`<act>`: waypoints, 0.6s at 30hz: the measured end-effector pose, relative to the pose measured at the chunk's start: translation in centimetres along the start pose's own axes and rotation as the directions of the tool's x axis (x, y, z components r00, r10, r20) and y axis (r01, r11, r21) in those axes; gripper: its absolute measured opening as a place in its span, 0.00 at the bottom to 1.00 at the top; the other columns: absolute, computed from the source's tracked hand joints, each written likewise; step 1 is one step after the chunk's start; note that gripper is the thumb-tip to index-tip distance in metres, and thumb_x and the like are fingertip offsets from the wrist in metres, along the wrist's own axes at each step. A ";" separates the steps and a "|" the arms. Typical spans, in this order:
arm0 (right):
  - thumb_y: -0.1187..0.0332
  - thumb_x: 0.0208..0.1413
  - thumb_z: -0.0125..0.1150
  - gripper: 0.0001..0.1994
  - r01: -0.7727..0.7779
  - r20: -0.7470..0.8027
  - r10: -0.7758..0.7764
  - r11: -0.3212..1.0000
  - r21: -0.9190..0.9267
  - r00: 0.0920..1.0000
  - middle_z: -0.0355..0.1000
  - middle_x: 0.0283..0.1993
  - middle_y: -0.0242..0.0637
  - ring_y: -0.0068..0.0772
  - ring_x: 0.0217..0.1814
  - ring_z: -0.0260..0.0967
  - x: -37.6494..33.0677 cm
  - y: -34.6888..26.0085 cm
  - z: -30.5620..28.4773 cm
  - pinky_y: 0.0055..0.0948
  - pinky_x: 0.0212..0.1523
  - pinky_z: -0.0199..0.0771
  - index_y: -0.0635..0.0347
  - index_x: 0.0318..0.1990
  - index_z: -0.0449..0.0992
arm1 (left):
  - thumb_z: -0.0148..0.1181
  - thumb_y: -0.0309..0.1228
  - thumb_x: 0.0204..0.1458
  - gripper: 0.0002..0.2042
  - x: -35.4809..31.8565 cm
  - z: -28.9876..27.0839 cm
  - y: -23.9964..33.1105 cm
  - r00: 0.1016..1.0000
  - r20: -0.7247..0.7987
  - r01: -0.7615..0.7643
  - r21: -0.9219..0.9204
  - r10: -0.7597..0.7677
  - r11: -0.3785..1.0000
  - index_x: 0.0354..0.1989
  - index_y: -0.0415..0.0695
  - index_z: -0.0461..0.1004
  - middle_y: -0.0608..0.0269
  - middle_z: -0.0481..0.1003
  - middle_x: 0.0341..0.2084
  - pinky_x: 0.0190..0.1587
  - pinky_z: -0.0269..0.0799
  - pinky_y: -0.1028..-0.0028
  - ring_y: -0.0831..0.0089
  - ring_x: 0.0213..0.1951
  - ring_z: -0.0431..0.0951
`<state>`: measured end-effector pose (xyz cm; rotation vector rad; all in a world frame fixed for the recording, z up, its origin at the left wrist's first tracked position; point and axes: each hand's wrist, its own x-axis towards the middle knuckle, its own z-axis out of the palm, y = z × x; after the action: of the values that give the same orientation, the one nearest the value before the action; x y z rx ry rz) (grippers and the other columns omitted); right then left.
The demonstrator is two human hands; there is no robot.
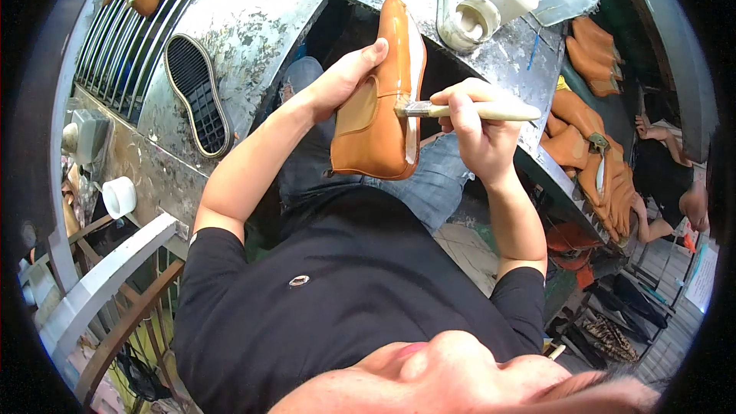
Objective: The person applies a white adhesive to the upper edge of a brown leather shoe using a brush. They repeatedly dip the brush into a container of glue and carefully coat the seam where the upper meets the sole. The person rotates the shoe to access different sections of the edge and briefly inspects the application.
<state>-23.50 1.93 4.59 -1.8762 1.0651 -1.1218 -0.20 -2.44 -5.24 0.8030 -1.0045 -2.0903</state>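
A tan ankle boot [391, 134] without a sole is held above my lap, its toe pointing away and its pale underside turned to the right. My left hand [346, 77] grips it from the left side, fingers mostly hidden behind the upper. In my right hand [483, 119] is a paintbrush [494, 111] with a pale handle, its bristles touching the boot's lower edge near the middle. A wet-looking shine runs along that edge. On the bench at left lies a black shoe sole [199, 96] with a light rim, apart from both hands.
A white plastic container [491, 0] with a round opening stands on the worn bench [245, 8]. Several tan uppers [598, 161] are heaped at right, near another person [667, 169]. A metal rack [142, 31] and a white cup [119, 197] are at left.
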 end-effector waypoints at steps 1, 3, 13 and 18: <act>0.78 0.61 0.63 0.08 0.003 0.015 -0.003 1.000 0.010 1.000 0.82 0.30 0.41 0.28 0.28 0.77 0.0 -0.2 0.0 0.27 0.31 0.76 0.70 0.31 0.85 | 0.43 0.62 0.70 0.36 0.2 -0.1 -0.1 1.000 -0.001 0.004 -0.015 -0.004 1.000 0.69 0.41 0.67 0.55 0.78 0.58 0.63 0.76 0.64 0.69 0.57 0.81; 0.79 0.61 0.62 0.08 0.015 0.044 -0.016 1.000 0.028 0.999 0.81 0.30 0.41 0.29 0.27 0.77 0.0 -0.7 -0.1 0.27 0.31 0.75 0.70 0.30 0.84 | 0.43 0.63 0.70 0.36 0.4 -0.1 -0.1 1.000 -0.009 0.009 -0.029 -0.009 1.000 0.70 0.41 0.66 0.55 0.78 0.58 0.63 0.76 0.64 0.69 0.57 0.81; 0.80 0.58 0.64 0.08 0.142 0.208 -0.134 0.990 -0.023 0.969 0.80 0.27 0.39 0.30 0.23 0.77 0.9 -4.1 -1.4 0.28 0.25 0.74 0.66 0.26 0.82 | 0.41 0.63 0.70 0.36 0.7 0.7 0.4 0.999 -0.040 0.019 -0.221 -0.029 0.975 0.70 0.44 0.66 0.56 0.78 0.57 0.62 0.78 0.64 0.68 0.55 0.82; 0.76 0.59 0.63 0.08 0.391 0.274 -0.360 0.918 -0.065 0.892 0.79 0.25 0.40 0.35 0.21 0.75 2.6 -5.3 -1.7 0.29 0.24 0.73 0.65 0.26 0.81 | 0.41 0.64 0.70 0.36 0.8 1.2 0.6 1.000 0.008 0.028 -0.339 -0.027 0.940 0.71 0.45 0.66 0.55 0.77 0.59 0.62 0.79 0.61 0.66 0.56 0.81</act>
<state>-22.71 1.55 10.70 -2.3201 0.6472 -0.9983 -1.37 -2.89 -4.35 0.6392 -0.6093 -2.2064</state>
